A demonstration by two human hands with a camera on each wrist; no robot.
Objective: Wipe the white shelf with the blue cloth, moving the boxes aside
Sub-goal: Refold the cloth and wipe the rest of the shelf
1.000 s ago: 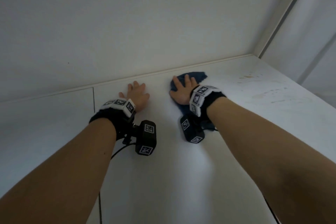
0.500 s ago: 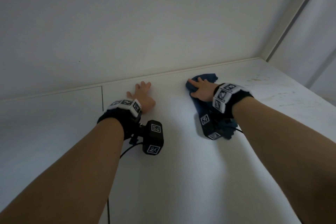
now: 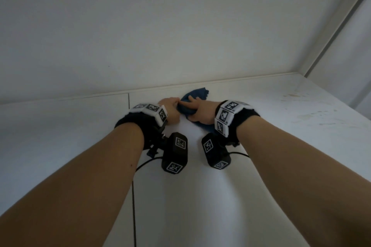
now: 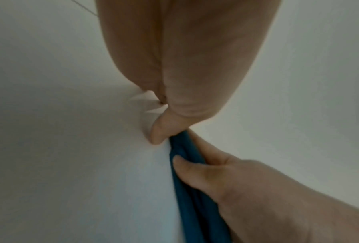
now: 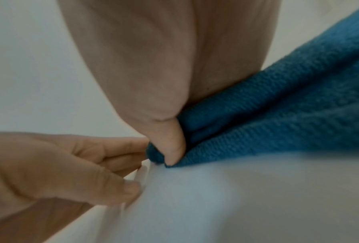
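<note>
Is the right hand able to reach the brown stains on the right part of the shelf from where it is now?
Probably yes. The right hand grips the blue cloth near the back wall, and only bare white shelf lies between it and the brown stains.

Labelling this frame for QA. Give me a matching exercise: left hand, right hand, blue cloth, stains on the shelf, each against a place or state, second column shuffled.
Column 1:
1. left hand
2. right hand
3. blue cloth
4. brownish stains

Column 2:
A. bunched up on the white shelf near the back wall
B. on the shelf's far right part, away from both hands
C. fingers and thumb curled round the cloth's middle
D. fingertips at the cloth's left end

Pairs: 1-D, 2-C, 3-A, 4-B
</note>
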